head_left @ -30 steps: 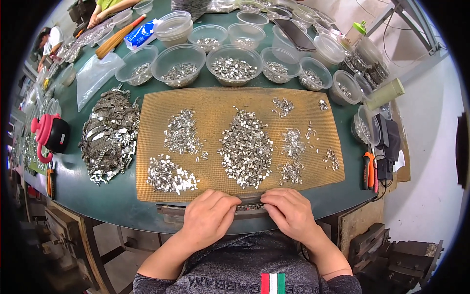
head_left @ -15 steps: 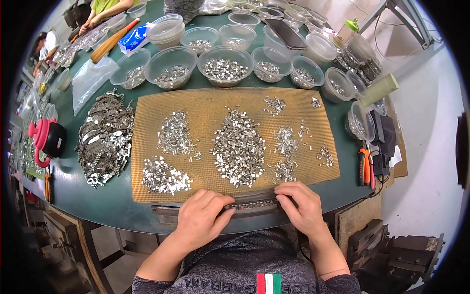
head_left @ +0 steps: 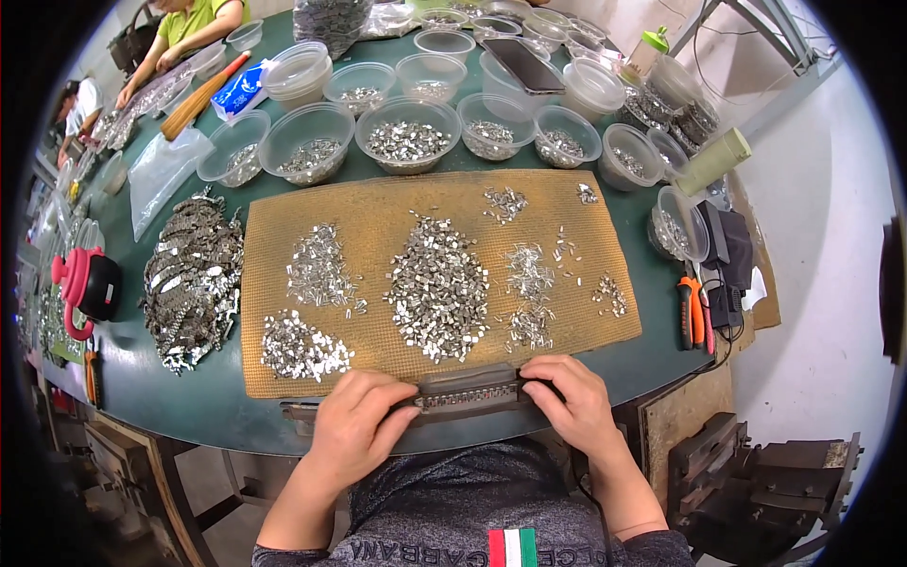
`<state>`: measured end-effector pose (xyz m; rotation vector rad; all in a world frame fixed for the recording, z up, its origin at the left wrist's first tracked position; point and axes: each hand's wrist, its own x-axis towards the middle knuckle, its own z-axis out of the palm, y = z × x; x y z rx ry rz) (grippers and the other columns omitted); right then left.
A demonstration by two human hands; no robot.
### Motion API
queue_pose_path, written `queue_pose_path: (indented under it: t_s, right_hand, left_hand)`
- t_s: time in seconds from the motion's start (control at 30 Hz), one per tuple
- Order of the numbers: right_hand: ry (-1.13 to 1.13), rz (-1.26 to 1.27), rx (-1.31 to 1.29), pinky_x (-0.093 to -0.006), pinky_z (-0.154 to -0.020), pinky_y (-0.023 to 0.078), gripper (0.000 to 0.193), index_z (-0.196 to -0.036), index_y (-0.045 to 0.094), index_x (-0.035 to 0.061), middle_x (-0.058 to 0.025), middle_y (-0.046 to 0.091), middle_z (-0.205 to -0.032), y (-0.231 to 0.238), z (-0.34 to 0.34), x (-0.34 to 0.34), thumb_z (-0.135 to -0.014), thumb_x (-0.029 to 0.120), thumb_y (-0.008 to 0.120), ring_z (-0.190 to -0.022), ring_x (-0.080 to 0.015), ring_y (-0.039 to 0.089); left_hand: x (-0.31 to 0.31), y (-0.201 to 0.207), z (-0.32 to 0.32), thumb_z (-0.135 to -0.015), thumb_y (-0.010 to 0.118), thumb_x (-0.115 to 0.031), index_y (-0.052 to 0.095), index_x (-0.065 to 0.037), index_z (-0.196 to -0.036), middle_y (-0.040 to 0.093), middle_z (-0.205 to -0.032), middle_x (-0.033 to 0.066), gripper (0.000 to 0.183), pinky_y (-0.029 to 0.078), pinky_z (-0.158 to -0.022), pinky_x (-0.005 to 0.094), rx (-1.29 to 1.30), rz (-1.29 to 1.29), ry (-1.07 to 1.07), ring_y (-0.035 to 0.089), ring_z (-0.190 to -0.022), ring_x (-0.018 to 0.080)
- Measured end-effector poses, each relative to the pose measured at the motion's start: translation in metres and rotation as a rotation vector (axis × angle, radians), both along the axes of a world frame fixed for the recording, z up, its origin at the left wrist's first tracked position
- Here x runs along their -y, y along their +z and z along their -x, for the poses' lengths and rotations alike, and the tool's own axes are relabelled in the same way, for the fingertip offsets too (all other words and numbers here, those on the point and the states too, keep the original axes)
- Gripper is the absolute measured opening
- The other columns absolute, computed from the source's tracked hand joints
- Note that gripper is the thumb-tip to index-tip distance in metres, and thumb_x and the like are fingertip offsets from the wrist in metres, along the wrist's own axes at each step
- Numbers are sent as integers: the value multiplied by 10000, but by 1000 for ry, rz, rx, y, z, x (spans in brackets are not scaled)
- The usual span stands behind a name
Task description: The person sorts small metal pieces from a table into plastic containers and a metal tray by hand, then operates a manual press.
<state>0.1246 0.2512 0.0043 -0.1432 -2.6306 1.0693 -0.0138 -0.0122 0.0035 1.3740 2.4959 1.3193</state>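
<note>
A long dark metal jig (head_left: 470, 378) lies along the table's front edge, with a row of small silvery metal links (head_left: 468, 398) set in it. My left hand (head_left: 354, 420) is closed at the left end of the row, thumb and fingers pinched on the jig. At the other end my right hand (head_left: 578, 402) pinches with thumb and forefinger. Whether the fingertips also grip a link is hidden. Just beyond, a tan textured mat (head_left: 378, 203) bears a large central heap of small metal pieces (head_left: 439, 288) and several smaller heaps.
Clear plastic bowls (head_left: 408, 137) of metal parts line the mat's far side, a phone (head_left: 522, 66) resting on one. Tangled metal strips (head_left: 194, 283) lie left, beside a pink-and-black pot (head_left: 90, 283). Pliers (head_left: 692, 312) lie right. Another person (head_left: 194, 33) works at far left.
The whole view has shifted slightly. My left hand has moved a little left along the jig, uncovering more of the link row. My right hand stays at the right end.
</note>
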Motion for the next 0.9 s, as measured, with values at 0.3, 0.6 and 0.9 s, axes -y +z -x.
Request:
queue_pose_path:
  t_s: [0.3,0.6,0.9]
  right_hand:
    - [-47,-41,-62,-384,-843,545,176,-1022,716,42,-84,739,-1050,-7,-7,-8,-866,90,782,-941,-286,705]
    - [-57,-63,-84,-384,-826,544,128,-1007,749,76,-65,738,-1018,-5,-18,-20,-885,111,762,-933,-273,701]
    - [-106,-188,-107,-381,-782,520,180,-1039,773,91,-45,706,-958,-7,-33,-33,-863,128,781,-870,-258,664]
  left_hand:
    - [64,-6,5,-723,859,-104,706,-40,-1010,670,-971,103,331,511,-804,441,-319,102,232,626,-912,336]
    - [80,-5,2,-675,886,-235,682,-63,-986,637,-986,91,410,492,-844,456,-380,265,187,607,-965,333]
    - [91,41,-13,-653,915,-308,636,-93,-933,604,-892,50,451,496,-710,406,-488,296,35,606,-838,279]
